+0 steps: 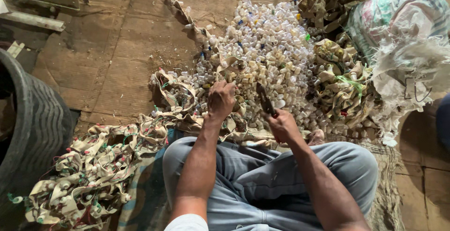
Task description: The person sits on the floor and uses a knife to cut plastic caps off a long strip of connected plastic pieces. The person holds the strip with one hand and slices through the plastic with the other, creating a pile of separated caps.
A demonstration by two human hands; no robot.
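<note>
Over your crossed legs, your right hand (282,124) is closed round the handles of a dark cutter (265,100), its blades pointing up and away from you. Your left hand (220,99) is just beside it, fingers curled down onto a tan strip of light sockets (180,95) at the near edge of the pile; whether they pinch it I cannot tell. That strip looks limp and light, like webbing, with hard little sockets and thin coloured wires: take hold of the band between sockets, not the wires. Beyond lies the heap of loose white plastic sockets (272,43), light and likely to roll. Farther right sits a frayed woven sack (408,39).
</note>
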